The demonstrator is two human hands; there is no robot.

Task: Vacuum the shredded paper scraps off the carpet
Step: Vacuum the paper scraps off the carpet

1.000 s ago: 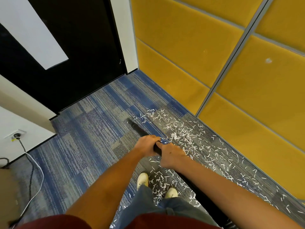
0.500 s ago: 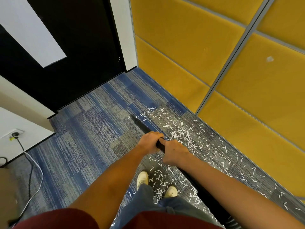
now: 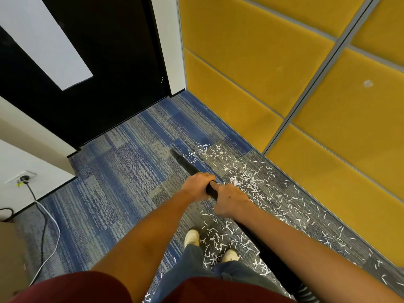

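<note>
both hands are clamping the black wand (image 3: 185,164), left hand (image 3: 197,185) gripping ahead, right hand (image 3: 229,200) just behind, almost touching. the nozzle (image 3: 175,153) is sitting at the far left edge of the scraps (image 3: 247,182). carpet (image 3: 109,182) left of the wand is showing no scraps. judgement: work mostly outstanding; a dense band is lying along the yellow wall (image 3: 328,171) and around the shoes (image 3: 192,237).

The left hand (image 3: 197,185) and, just behind it, the right hand (image 3: 231,201) have pushed the long black plastic vacuum tube (image 3: 185,165) slightly forward. Its narrow tip now lies a little farther along the blue and grey striped carpet (image 3: 122,171), almost level with the far edge of the white shredded paper scraps (image 3: 244,178).
</note>
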